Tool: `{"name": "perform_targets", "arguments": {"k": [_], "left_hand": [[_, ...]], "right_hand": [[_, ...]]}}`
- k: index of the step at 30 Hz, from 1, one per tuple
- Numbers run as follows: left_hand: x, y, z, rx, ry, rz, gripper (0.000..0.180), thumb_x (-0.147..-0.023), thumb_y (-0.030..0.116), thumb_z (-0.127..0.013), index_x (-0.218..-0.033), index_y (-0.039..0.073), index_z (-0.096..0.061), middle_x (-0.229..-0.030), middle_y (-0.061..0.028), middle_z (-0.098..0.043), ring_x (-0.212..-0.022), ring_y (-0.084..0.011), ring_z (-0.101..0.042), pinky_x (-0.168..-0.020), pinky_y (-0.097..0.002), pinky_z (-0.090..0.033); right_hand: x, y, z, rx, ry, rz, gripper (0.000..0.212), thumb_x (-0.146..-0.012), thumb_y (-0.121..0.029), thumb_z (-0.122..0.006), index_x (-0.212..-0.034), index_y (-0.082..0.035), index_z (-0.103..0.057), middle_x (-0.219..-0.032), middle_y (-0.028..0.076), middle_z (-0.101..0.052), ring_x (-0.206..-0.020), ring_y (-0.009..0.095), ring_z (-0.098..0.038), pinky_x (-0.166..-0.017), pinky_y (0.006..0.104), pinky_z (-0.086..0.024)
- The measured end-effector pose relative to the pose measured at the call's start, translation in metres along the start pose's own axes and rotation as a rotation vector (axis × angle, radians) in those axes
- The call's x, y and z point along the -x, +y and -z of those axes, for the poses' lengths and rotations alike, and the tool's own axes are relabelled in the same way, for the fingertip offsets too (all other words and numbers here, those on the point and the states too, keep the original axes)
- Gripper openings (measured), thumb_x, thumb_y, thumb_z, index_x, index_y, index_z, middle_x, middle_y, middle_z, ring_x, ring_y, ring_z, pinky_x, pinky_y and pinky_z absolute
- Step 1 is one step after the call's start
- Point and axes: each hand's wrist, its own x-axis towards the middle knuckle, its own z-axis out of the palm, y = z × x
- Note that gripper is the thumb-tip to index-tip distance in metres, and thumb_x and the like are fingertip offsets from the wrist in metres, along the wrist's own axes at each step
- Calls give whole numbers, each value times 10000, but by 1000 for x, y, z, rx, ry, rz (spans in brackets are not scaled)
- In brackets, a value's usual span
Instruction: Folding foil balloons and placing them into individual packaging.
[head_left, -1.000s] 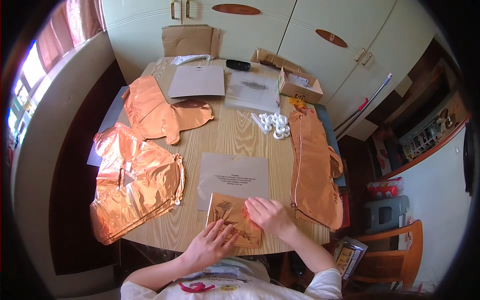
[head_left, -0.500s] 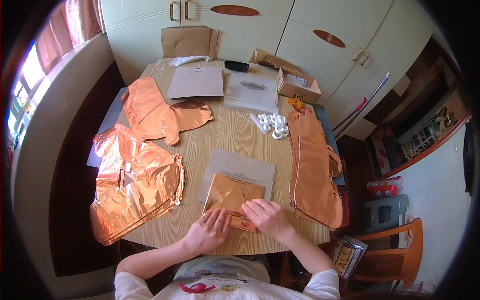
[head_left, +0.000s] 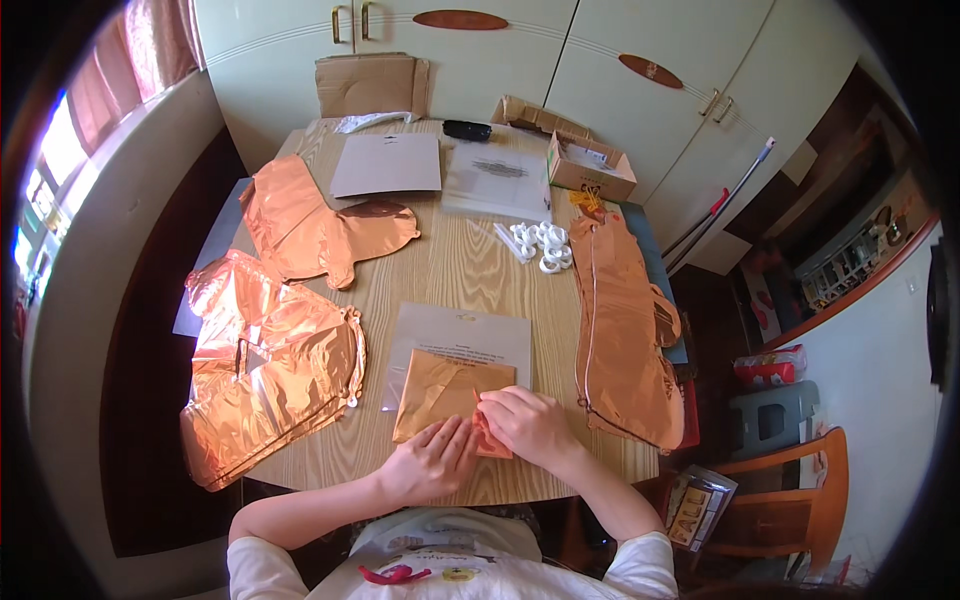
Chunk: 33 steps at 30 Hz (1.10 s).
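Note:
A flat foil balloon (head_left: 450, 380) in rose gold, folded into a rough square, lies before me at the near side of the table. It partly covers a grey-white card (head_left: 490, 335) with a hang hole and small print. My left hand (head_left: 432, 462) rests on the near edge of the foil, its fingers stretched out and lying flat. At the right edge, my right hand (head_left: 528, 425) pinches a fold of the foil between thumb and fingers. A narrow strip of foil shows between and below the two hands.
More rose-gold foil balloons lie at the left (head_left: 270, 370), far left (head_left: 320, 225) and right (head_left: 625, 330). Farther back are white ribbon rolls (head_left: 545, 245), stacked cards (head_left: 388, 165), clear bags (head_left: 497, 185), a black object (head_left: 467, 130) and a cardboard box (head_left: 592, 170).
The folded foil and the card beneath have shifted slightly left and turned. My left hand has slid a little right along the near edge; my right hand still grips the right side.

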Motion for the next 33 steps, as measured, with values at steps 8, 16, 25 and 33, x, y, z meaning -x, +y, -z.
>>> {"name": "perform_targets", "arguments": {"k": [8,16,25,33], "left_hand": [[4,-4,-7,-65,-59,99,390,-799,149,-594,-1125,-60,-639,-1119,-199,-681,-1035,-288,-688,-840,-358,-566],[-1,-6,-16,-56,-34,181,373,-789,121,-597,-1121,-43,-640,-1155,-168,-665,-1080,-273,-664,-848,-345,-559],[16,-36,4,28,40,105,295,-771,180,-613,-1039,59,-588,-1107,-92,-608,-1160,-266,-579,-893,-380,-519],[18,-38,-14,143,-16,226,248,-811,192,-655,-994,42,-580,-1037,-83,-657,-1053,-220,-657,-803,-332,-539]], "right_hand": [[-3,-8,7,-33,-11,16,180,-769,-122,-722,-947,-103,-704,-981,7,-695,-884,174,-674,-705,298,-575],[0,-8,0,12,14,10,171,-776,-118,-721,-946,-102,-707,-971,2,-697,-881,163,-673,-700,293,-575],[11,-5,-7,22,14,46,178,-767,-99,-713,-945,-101,-711,-979,-2,-701,-899,153,-673,-688,286,-584],[15,-8,-6,115,29,99,199,-784,-143,-652,-976,-106,-688,-987,-16,-672,-940,143,-644,-710,280,-572]]}}
